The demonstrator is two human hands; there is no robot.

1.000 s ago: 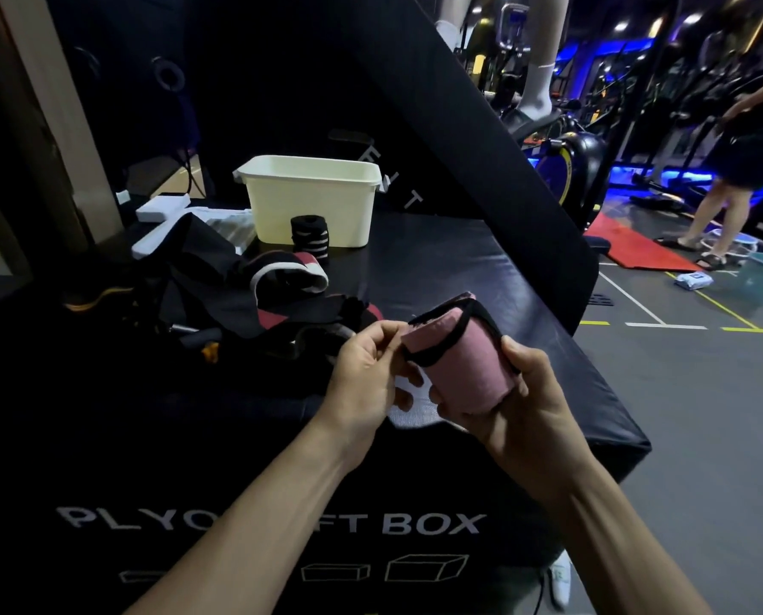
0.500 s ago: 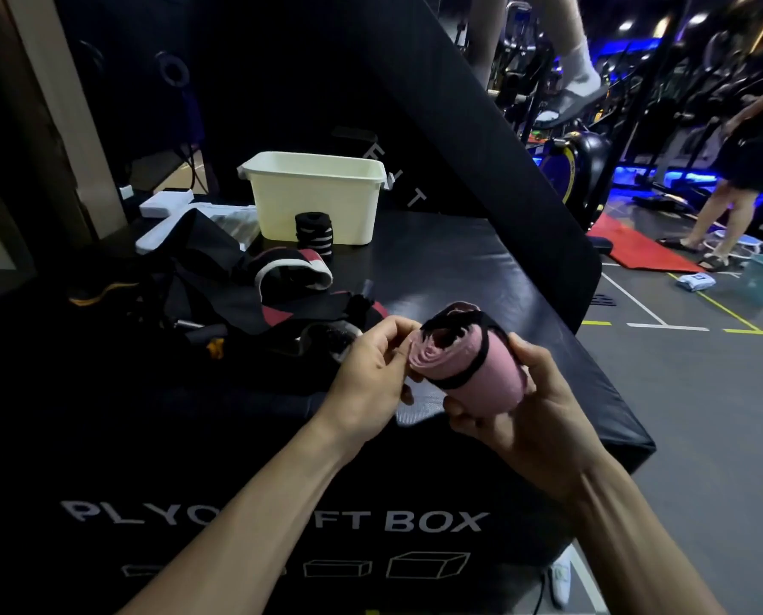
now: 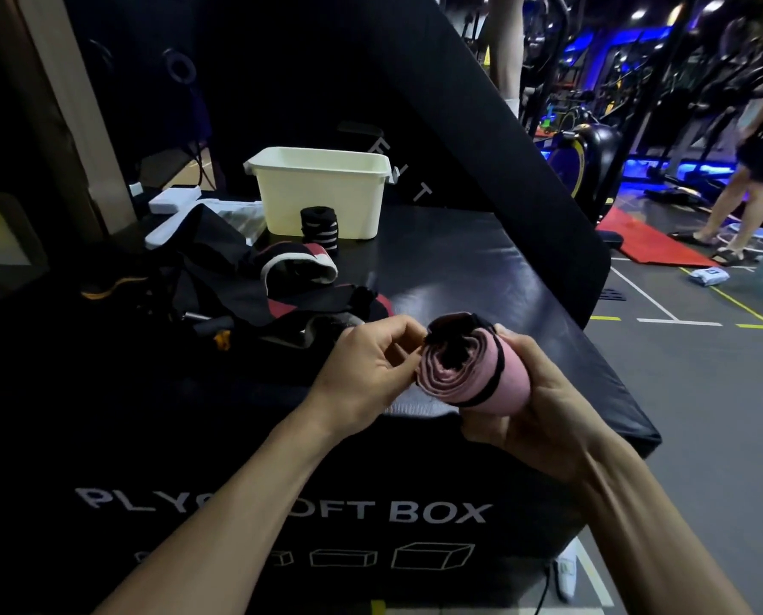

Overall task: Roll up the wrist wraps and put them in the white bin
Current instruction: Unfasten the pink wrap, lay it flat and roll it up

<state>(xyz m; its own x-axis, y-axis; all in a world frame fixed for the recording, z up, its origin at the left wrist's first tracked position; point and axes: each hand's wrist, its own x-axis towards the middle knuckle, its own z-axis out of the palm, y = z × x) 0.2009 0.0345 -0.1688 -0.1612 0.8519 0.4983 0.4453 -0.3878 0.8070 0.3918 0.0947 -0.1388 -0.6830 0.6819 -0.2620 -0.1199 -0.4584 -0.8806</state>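
Nearest, over the front edge of the black foam box (image 3: 482, 277), the right hand (image 3: 544, 419) cradles the pink wrap (image 3: 473, 370) from below and behind, its fingers curled round the roll's body. The roll's spiral end faces the left hand (image 3: 366, 370), whose fingertips pinch at that end, close to the black elastic loop (image 3: 495, 379) that crosses the pink. Both forearms reach in from the bottom of the view, wrists bent slightly inward so the roll sits between the palms.

The step in hand looks like securing the roll. To do it well, the right hand should keep its squeeze even so the layers do not telescope out, while the left draws the loop snug across the roll instead of tugging at the spiral's centre. A loose loop would probably let the roll spring open in the bin.

Farther back, toward the box's left side, lies a heap of unrolled wraps (image 3: 300, 295), black, red and white. Beyond it 1 rolled black wrap with pale stripes (image 3: 319, 228) stands upright, just in front of the white bin (image 3: 322, 193) at the far edge of the box. The pink wrap is well apart from the bin and not yet in it.
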